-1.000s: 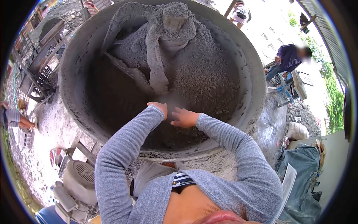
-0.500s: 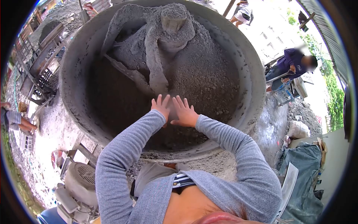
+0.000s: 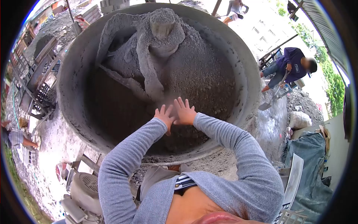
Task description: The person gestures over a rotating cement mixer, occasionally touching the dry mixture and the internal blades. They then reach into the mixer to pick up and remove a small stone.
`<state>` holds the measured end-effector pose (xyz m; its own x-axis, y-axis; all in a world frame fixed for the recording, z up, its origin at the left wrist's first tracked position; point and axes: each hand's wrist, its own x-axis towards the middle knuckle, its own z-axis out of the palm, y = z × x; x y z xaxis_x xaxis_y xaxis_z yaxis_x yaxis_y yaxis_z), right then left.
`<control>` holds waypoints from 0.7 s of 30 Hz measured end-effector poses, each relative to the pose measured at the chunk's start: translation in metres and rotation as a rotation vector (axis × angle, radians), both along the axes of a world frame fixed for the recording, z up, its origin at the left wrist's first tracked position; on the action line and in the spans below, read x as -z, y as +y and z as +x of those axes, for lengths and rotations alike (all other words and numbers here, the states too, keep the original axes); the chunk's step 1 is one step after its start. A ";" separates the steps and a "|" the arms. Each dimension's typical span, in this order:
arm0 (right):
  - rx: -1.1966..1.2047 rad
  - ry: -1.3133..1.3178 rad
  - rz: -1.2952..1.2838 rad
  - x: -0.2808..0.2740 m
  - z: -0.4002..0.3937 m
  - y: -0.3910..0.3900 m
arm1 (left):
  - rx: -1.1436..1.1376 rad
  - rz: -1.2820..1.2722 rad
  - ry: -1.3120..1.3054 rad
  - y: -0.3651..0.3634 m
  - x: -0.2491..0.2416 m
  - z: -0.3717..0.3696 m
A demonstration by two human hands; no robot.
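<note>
My left hand [image 3: 165, 118] and my right hand [image 3: 185, 112] are side by side above the near part of a large round mixing pan [image 3: 244, 93]. Both are open with fingers spread, and neither holds anything. They are very close together, perhaps touching at the thumbs. Beyond them, a cement-caked mixer paddle [image 3: 151, 72] reaches down from the crusted central hub [image 3: 163, 29]. Grey, gravelly dry mix [image 3: 197, 74] is heaped around the hub and slopes toward the right. Haze hangs in front of my fingers, and the pan's left floor is in dark shadow.
At right, a person in a dark top [image 3: 294, 65] bends with a shovel [image 3: 266, 105]. Another person [image 3: 235, 10] stands at the far back. A dusty motor [image 3: 85, 188] sits at lower left; a sack [image 3: 299, 120] and green tarp [image 3: 307, 160] lie at right.
My hands have drawn closer together, still open. The view has shifted slightly. At right, the person has lowered the shovel toward the ground, and the person at the back has changed posture.
</note>
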<state>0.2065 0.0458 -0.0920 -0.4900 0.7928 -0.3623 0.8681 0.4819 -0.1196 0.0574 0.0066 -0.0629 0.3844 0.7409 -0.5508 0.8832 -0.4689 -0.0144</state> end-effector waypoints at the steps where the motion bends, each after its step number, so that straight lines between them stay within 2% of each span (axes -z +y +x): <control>1: -0.058 0.040 0.020 -0.003 -0.003 -0.006 | -0.062 -0.012 0.042 0.006 0.005 -0.008; 5: -0.182 0.143 -0.046 -0.027 -0.016 -0.025 | -0.355 -0.006 0.211 0.030 0.012 -0.045; 7: -0.212 0.183 -0.091 -0.029 -0.015 -0.022 | -0.393 -0.016 0.233 0.034 0.011 -0.048; 9: -0.074 0.073 -0.017 -0.023 -0.008 -0.008 | -0.417 -0.034 0.266 0.029 0.005 -0.045; 13: 0.151 -0.008 0.078 -0.008 0.010 0.023 | -0.167 -0.129 0.117 0.012 0.003 -0.010; 15: 0.133 -0.031 0.044 -0.012 0.011 0.022 | -0.076 -0.164 0.080 0.004 0.004 -0.003; 17: 0.103 -0.057 0.021 -0.018 0.012 0.023 | -0.025 -0.301 -0.095 0.003 0.006 -0.004; 18: -0.165 -0.078 -0.324 -0.021 0.012 0.024 | -0.028 -0.290 -0.096 0.009 0.006 -0.006; 19: -0.437 -0.098 -0.667 -0.025 0.010 0.027 | -0.055 -0.329 0.051 0.015 0.007 -0.010; 20: -0.442 -0.094 -0.654 -0.039 0.008 0.029 | -0.083 -0.370 0.203 0.021 0.006 -0.016; 21: -0.484 0.158 -1.035 -0.061 0.010 0.027 | -0.086 -0.360 0.213 0.025 -0.003 -0.023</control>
<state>0.2169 0.0725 -0.0310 -0.7598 -0.1315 -0.6367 0.5590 0.3679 -0.7431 0.0347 0.0312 -0.0600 0.1788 0.5112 -0.8407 0.9143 -0.4020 -0.0500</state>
